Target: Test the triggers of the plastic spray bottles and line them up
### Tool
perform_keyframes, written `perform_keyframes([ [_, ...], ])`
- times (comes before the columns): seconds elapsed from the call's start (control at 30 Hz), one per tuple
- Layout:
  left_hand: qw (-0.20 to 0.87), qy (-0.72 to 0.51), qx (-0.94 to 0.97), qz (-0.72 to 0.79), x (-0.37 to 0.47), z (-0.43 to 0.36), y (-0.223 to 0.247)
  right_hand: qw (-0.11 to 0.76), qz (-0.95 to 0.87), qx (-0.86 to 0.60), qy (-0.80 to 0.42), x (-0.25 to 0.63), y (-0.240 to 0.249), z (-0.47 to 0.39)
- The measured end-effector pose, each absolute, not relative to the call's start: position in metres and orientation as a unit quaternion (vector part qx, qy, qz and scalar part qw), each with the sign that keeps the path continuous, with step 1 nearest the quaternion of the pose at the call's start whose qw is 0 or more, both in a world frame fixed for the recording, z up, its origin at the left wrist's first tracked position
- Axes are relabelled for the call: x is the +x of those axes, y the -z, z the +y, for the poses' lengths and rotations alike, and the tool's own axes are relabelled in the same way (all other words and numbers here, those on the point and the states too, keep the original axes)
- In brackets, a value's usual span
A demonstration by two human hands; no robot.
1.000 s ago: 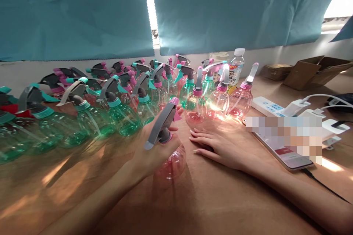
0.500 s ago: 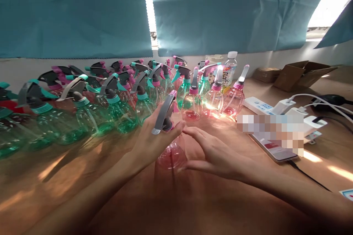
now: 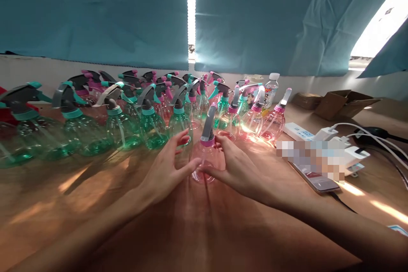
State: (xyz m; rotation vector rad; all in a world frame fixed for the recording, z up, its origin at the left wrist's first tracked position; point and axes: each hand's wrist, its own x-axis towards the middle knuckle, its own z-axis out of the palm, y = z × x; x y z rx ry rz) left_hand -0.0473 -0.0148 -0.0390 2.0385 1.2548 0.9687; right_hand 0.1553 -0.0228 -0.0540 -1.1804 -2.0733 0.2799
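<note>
Brown tabletop [image 3: 223, 229]; both hands cup round, clear-pink plastic spray bottle [image 3: 205, 159].

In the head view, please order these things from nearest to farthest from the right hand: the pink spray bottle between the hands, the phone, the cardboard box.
1. The pink spray bottle: right hand touches it, at its left side.
2. The phone: on the table, to the right of this hand.
3. The cardboard box: far right, back near the wall.

Pink spray bottle [image 3: 205, 162], grey trigger [image 3: 208, 122]
</note>
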Motion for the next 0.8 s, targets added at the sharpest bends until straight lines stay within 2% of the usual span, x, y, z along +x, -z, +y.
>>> perform_keyframes([
  [0.17,0.231,-0.329,0.748,0.529,-0.080,-0.028,0.065,0.330,-0.801,-0.499,-0.037,0.163,0.050,0.002],
  [0.4,0.164,-0.311,0.813,0.464,-0.085,-0.028,0.081,0.268,-0.780,-0.566,0.021,0.156,0.041,0.042],
  [0.8,0.142,-0.311,0.835,0.431,-0.081,-0.016,0.088,0.205,-0.760,-0.616,0.023,0.147,0.034,0.068],
])
